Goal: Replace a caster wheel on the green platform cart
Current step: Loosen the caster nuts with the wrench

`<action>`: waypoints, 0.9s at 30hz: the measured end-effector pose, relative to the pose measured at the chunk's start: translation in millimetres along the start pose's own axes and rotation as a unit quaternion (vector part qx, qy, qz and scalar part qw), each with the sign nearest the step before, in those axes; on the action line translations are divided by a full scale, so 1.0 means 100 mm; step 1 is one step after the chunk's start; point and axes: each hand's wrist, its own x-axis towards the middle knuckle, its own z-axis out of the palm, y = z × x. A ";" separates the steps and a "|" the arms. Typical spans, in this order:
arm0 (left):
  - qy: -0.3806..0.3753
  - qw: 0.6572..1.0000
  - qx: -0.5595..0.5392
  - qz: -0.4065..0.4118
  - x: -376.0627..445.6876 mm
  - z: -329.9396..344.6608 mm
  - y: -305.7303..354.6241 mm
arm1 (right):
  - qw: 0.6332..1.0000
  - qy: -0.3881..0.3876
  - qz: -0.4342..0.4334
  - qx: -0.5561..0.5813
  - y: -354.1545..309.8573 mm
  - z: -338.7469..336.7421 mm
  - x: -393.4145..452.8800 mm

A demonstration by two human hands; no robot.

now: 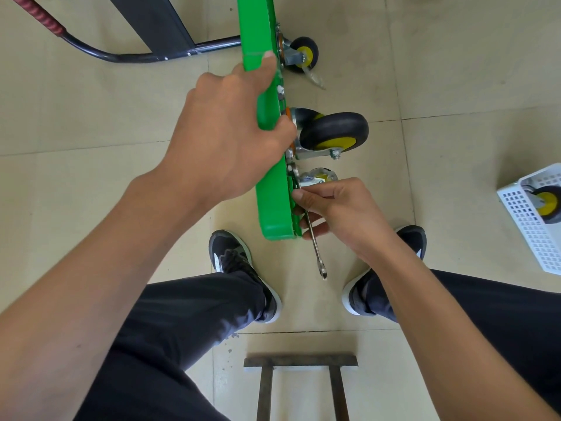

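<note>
Steadying upended green cart (273, 205), left hand (224, 141) grips deck edge; right hand (337, 211) pinches wrench (315, 247) beside caster (334, 132).

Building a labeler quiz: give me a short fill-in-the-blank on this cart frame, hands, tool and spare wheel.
1. The left hand grips the edge of the ____ platform cart, which stands on its side.
2. The right hand holds a metal ____ at the cart's underside.
3. A spare caster wheel lies in the ____ perforated basket on the floor.
4. The black tyre of the nearest caster has a ____ hub.

Missing words: green; wrench; white; yellow
</note>
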 end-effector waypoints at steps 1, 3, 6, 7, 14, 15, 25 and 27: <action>0.000 1.000 0.000 0.000 0.00 0.00 0.00 | 1.000 -0.002 -0.002 -0.004 -0.01 0.00 0.00; 0.000 1.000 -0.003 0.000 -0.01 0.00 0.00 | 1.000 0.004 -0.012 -0.024 -0.01 -0.02 0.02; -0.003 1.000 -0.005 0.000 -0.01 -0.01 0.00 | 0.997 0.027 -0.026 -0.067 0.01 -0.05 0.04; -0.004 1.000 -0.005 0.000 -0.01 -0.01 0.00 | 0.996 0.031 -0.026 -0.074 0.02 -0.05 0.05; -0.008 1.000 -0.007 -0.001 -0.01 0.00 -0.01 | 0.992 0.065 -0.051 -0.094 0.12 -0.05 0.12; -0.008 1.000 -0.007 -0.002 0.00 0.00 -0.01 | 0.990 0.072 -0.060 -0.103 0.13 -0.05 0.14; -0.012 1.000 -0.015 -0.013 -0.01 0.01 -0.01 | 0.962 0.099 -0.173 -0.186 0.20 -0.07 0.22; -0.012 1.000 -0.018 -0.015 -0.01 0.01 -0.02 | 0.965 0.100 -0.153 -0.188 0.22 -0.12 0.17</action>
